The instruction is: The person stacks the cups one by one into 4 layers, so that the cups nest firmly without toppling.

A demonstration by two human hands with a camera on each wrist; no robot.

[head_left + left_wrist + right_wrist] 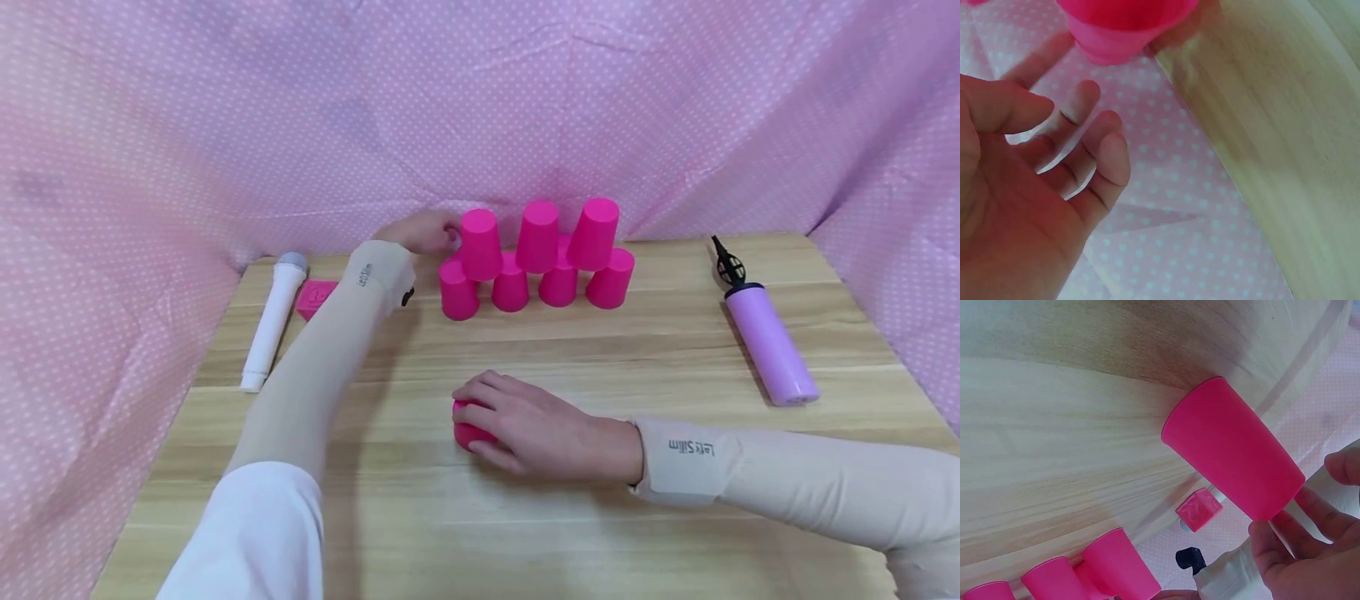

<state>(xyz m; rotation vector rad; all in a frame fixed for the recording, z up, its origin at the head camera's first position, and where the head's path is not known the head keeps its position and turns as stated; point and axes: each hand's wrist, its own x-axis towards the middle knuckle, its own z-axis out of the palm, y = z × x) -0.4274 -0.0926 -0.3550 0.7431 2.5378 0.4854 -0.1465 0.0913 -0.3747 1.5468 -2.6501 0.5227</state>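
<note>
Pink cups stand upside down in two rows at the back of the table. Three upper cups (pixel 540 237) rest on a lower row of several cups (pixel 511 283). My left hand (pixel 427 232) is at the left end of the stack, its fingers loosely bent beside a cup (pixel 1110 45), with nothing in the palm. Nearer to me, my right hand (pixel 528 425) holds another upturned pink cup (pixel 1232 450) from above, fingers bent over its narrow end. In the right wrist view that cup's wide rim is down at the table.
At the left lie a white microphone (pixel 272 321) and a small pink box (pixel 315 296), partly behind my left sleeve. A purple hand pump (pixel 772 346) with a black nozzle lies at the right. Pink dotted cloth (pixel 375 108) hangs behind the wooden table (pixel 405 517).
</note>
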